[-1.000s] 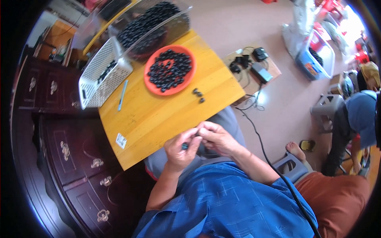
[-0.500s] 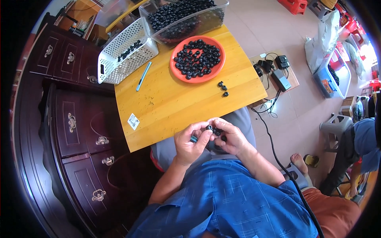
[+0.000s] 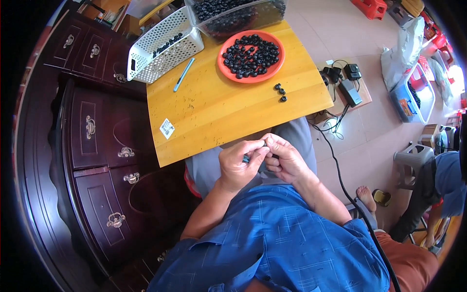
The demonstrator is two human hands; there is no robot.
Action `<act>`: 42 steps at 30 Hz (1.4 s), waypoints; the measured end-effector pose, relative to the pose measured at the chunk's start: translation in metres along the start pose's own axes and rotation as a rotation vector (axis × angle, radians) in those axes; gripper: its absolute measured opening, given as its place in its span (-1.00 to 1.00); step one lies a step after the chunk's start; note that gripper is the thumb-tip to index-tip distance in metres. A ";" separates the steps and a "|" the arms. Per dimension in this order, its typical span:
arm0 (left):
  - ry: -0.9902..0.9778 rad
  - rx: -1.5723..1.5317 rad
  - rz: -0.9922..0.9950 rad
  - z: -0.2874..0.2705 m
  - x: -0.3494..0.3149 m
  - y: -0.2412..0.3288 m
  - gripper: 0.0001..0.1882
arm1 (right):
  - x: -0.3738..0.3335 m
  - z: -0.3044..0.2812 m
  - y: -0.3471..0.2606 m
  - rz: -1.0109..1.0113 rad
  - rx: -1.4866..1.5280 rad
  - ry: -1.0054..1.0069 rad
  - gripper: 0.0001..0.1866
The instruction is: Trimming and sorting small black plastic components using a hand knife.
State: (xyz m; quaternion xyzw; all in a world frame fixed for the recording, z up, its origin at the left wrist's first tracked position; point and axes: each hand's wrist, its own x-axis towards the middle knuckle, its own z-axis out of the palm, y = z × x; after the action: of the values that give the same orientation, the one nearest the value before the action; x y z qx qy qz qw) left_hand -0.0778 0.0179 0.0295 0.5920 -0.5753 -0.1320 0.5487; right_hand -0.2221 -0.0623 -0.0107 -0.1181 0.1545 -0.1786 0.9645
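My left hand [image 3: 238, 164] and my right hand [image 3: 288, 159] meet over my lap, just off the near edge of the table. Pinched between the fingertips of both is a small black ring-shaped part [image 3: 265, 144], mostly covered by the fingers. A bit of a teal thing [image 3: 246, 158] shows inside my left hand; its kind is hidden. The curled fingers of my right hand keep another black part [image 3: 275, 156] in the palm. Beyond my hands, several loose black ring-shaped parts [image 3: 282, 91] lie on the yellow wooden table [image 3: 219, 114].
An orange-red plate [image 3: 279, 65] of black parts sits at the far side. Behind it stand a clear bin [image 3: 243, 20] full of them and a white perforated basket [image 3: 141, 70]. A light-blue pen-like tool [image 3: 184, 74] lies nearby. Dark drawers [image 3: 90, 131] flank the left; a black cable [image 3: 335, 170] runs right.
My hands have drawn together and the black part, visible before between them, is now mostly covered by fingertips. The view has shifted, so the table sits higher in it.
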 end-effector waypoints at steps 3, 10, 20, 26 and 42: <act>0.005 -0.034 -0.067 -0.004 -0.002 0.002 -0.80 | -0.005 0.007 -0.002 -0.019 -0.034 -0.009 -0.76; -0.280 0.053 -0.182 -0.028 0.013 0.000 -0.57 | -0.005 0.006 -0.011 -0.040 -0.263 -0.103 -0.73; -0.399 0.322 -0.043 -0.036 0.021 0.005 -0.51 | 0.003 -0.003 -0.010 -0.058 -0.407 -0.149 -0.77; -0.398 0.335 -0.012 -0.036 0.019 0.001 -0.51 | 0.005 -0.007 -0.007 -0.035 -0.413 -0.134 -0.78; -0.431 0.307 -0.091 -0.034 0.004 -0.015 -0.43 | 0.006 -0.014 0.000 0.074 -0.287 -0.042 -0.90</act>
State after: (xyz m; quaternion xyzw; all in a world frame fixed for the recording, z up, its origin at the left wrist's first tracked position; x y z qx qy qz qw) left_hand -0.0423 0.0277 0.0318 0.6518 -0.6649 -0.1906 0.3109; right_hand -0.2213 -0.0672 -0.0252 -0.2528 0.1625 -0.1163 0.9467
